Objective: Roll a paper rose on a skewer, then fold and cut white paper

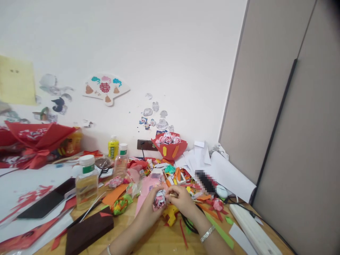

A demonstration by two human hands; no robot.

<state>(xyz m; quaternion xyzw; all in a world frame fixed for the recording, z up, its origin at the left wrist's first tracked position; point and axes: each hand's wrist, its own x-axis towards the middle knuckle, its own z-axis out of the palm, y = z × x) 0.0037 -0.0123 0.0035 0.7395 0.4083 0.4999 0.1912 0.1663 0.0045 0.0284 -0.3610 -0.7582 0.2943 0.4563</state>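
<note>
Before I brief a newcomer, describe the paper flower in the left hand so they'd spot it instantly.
Find the wooden desk below the white wall. Over its middle, the left hand cups a small paper flower. Its layered white, pink and dark petals distinguish it from the crumpled pink paper farther right.

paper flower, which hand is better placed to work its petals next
Probably the right hand: its fingers pinch what looks like a thin stick right beside the paper flower. The left hand cradles the flower, so it seems better suited to steadying it.
</note>
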